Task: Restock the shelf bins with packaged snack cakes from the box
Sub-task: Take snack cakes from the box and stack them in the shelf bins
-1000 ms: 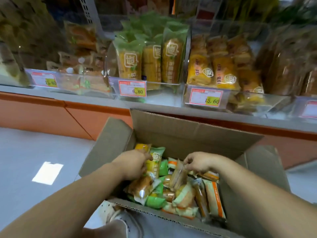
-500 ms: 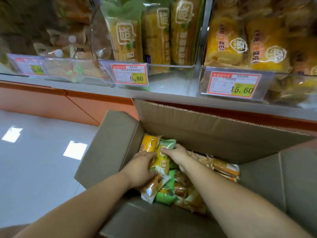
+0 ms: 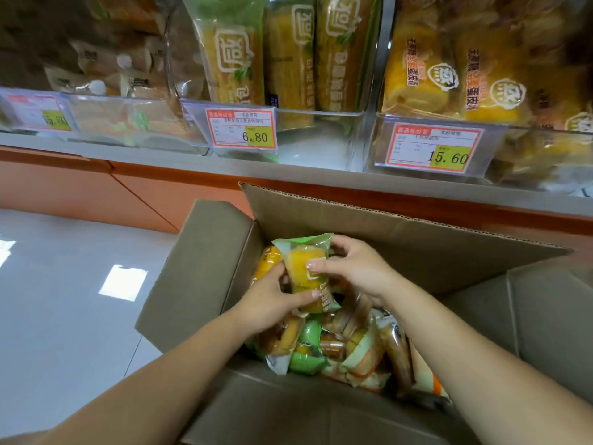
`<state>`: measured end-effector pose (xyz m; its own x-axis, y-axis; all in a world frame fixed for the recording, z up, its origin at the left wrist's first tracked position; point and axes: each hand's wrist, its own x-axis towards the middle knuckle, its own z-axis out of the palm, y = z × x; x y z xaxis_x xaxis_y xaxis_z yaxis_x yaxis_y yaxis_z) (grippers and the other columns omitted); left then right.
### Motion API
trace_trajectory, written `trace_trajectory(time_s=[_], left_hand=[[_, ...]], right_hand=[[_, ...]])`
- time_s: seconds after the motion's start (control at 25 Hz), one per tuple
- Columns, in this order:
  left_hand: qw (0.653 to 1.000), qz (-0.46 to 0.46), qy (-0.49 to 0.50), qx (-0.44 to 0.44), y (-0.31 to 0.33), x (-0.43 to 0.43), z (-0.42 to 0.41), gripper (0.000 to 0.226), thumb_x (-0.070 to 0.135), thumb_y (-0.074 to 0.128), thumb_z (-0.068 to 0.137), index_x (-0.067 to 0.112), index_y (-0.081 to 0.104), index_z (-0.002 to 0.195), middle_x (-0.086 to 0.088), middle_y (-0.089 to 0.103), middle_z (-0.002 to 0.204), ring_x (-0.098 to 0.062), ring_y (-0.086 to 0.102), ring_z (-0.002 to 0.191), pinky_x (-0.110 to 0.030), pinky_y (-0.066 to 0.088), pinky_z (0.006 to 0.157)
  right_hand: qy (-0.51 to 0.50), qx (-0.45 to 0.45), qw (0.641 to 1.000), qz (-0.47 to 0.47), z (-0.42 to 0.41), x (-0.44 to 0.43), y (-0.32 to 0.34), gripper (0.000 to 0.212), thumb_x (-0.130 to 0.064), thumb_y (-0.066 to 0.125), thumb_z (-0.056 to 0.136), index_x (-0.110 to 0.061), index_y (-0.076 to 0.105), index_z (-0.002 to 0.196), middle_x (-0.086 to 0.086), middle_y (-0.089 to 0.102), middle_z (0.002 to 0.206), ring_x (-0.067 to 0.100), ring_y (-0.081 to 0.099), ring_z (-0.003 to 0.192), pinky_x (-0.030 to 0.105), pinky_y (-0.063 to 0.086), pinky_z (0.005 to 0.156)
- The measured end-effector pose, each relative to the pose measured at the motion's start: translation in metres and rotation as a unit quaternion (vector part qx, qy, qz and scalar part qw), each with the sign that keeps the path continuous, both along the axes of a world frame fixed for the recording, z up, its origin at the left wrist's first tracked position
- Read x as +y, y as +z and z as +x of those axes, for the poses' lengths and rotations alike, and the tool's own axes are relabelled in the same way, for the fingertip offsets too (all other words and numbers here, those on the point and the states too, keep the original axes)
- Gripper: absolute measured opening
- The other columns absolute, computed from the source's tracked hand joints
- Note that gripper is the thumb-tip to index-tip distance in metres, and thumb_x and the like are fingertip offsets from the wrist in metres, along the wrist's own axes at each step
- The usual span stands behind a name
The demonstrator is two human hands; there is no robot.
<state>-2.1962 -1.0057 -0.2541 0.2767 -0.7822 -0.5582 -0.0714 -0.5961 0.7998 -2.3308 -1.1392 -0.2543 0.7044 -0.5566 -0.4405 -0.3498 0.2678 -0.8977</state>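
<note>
Left hand [image 3: 266, 303] and right hand [image 3: 356, 268] are both inside the open brown cardboard box [image 3: 401, 239]. Between them I hold one green-and-yellow plastic-wrapped snack cake [image 3: 303, 271]; it is raised above the heap and tilted, green sealed end uppermost.

Left fingers [image 3: 272, 279] curl round its lower left side, thumb laid across the lower front of the wrapper; right fingers [image 3: 340, 245] curl over its upper right edge, thumb tip pressed on the front face near the middle; both hands pinch the same pack.

An orange-yellow wrapped pack [image 3: 268, 258] stands just beside it, between my left fingers and the left wall of the box. Below lies a loose heap of mixed snack packs [image 3: 324, 345]: green, white with orange stripes, and clear wraps showing brown cakes.

The far flap of the box is upright, just below the grey shelf edge [image 3: 160, 157].

- **Middle bin:** a clear plastic shelf bin [image 3: 321, 139] holds upright green-and-yellow packs [image 3: 231, 59] of matching design; red-bordered price tag [image 3: 242, 130] reads 6.80.
- **Bin to the right:** yellow roll-cake packs [image 3: 417, 75]; price tag [image 3: 434, 149] reads 15.60.
- **Bin to the left:** pale beige packs [image 3: 106, 75]; print too blurred to read.

Orange base panel [image 3: 96, 191] sits under the shelf; grey glossy floor [image 3: 64, 316] lies to the left of the box.
</note>
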Motion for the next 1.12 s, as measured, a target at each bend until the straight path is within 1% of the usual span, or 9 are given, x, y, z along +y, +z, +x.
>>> trace_trajectory(time_s=[0.24,0.36,0.44,0.52,0.6,0.84,0.92,1.0,1.12], left_hand=[[0.992,-0.031,0.075,0.095,0.016,0.002,0.005,0.040,0.017,0.073,0.085,0.014,0.058,0.122,-0.007,0.073,0.110,-0.019,0.071,0.102,-0.028,0.058,0.083],[0.990,-0.008,0.117,0.082,0.025,0.008,0.013,0.039,0.025,0.073,0.085,0.011,0.056,0.117,-0.004,0.075,0.099,-0.017,0.073,0.090,-0.030,0.057,0.073],[0.992,0.029,0.122,0.014,0.025,0.020,0.023,0.045,0.042,0.074,0.082,0.018,0.056,0.116,0.000,0.074,0.097,-0.014,0.072,0.086,-0.032,0.056,0.073],[0.990,0.061,0.126,-0.006,0.023,0.031,0.027,0.053,0.054,0.067,0.071,0.027,0.057,0.114,0.001,0.073,0.101,-0.016,0.072,0.089,-0.039,0.057,0.083],[0.988,0.080,0.133,0.009,0.020,0.041,0.020,0.054,0.053,0.060,0.066,0.026,0.058,0.113,0.000,0.073,0.101,-0.017,0.071,0.090,-0.038,0.057,0.085],[0.980,0.077,0.168,0.067,0.011,0.053,0.012,0.053,0.050,0.066,0.073,0.027,0.054,0.119,-0.001,0.071,0.104,-0.018,0.070,0.093,-0.035,0.056,0.082],[0.982,0.054,0.163,0.077,0.011,0.051,0.011,0.052,0.047,0.074,0.075,0.024,0.057,0.118,0.000,0.074,0.101,-0.017,0.072,0.090,-0.035,0.058,0.080],[0.984,0.041,0.158,0.074,0.011,0.048,0.007,0.051,0.045,0.077,0.075,0.021,0.061,0.117,-0.002,0.075,0.100,-0.017,0.073,0.090,-0.035,0.059,0.078],[0.982,0.022,0.154,0.108,0.016,0.042,0.001,0.037,0.035,0.074,0.085,0.016,0.065,0.114,-0.007,0.076,0.098,-0.023,0.074,0.089,-0.038,0.059,0.079]], right_hand=[[-0.029,-0.039,0.998,0.043,0.009,0.001,0.011,0.012,-0.027,0.065,0.090,-0.021,0.068,0.100,-0.003,0.075,0.095,0.009,0.069,0.087,0.024,0.055,0.070],[-0.035,0.019,0.996,0.085,0.009,-0.004,-0.018,0.032,-0.043,0.046,0.098,-0.022,0.069,0.104,-0.002,0.073,0.103,0.011,0.067,0.095,0.026,0.052,0.081],[0.022,0.141,0.989,-0.025,0.007,-0.009,-0.051,0.031,-0.033,0.046,0.101,-0.019,0.062,0.123,0.003,0.063,0.127,0.016,0.058,0.114,0.023,0.042,0.091],[0.147,0.256,0.945,-0.139,0.008,-0.007,-0.080,0.045,-0.020,0.051,0.098,-0.018,0.044,0.142,0.008,0.047,0.144,0.021,0.049,0.126,0.022,0.037,0.099],[0.215,0.304,0.911,-0.175,0.016,0.005,-0.098,0.058,-0.023,0.052,0.095,-0.018,0.032,0.149,0.011,0.042,0.149,0.027,0.043,0.133,0.027,0.035,0.106],[0.138,0.305,0.923,-0.187,0.013,0.018,-0.120,0.036,-0.034,0.070,0.082,-0.018,0.065,0.114,0.004,0.067,0.113,0.023,0.061,0.103,0.026,0.047,0.084],[0.095,0.282,0.936,-0.189,-0.002,0.013,-0.103,0.021,-0.030,0.077,0.079,-0.019,0.064,0.091,0.004,0.062,0.099,0.021,0.058,0.091,0.027,0.041,0.071],[0.047,0.244,0.949,-0.195,-0.024,0.005,-0.078,0.028,-0.029,0.081,0.074,-0.016,0.057,0.077,0.006,0.056,0.090,0.022,0.054,0.083,0.031,0.035,0.065],[-0.002,0.180,0.974,-0.134,-0.061,-0.005,-0.034,0.035,-0.028,0.081,0.075,-0.009,0.051,0.077,0.009,0.064,0.086,0.022,0.061,0.080,0.031,0.042,0.065]])
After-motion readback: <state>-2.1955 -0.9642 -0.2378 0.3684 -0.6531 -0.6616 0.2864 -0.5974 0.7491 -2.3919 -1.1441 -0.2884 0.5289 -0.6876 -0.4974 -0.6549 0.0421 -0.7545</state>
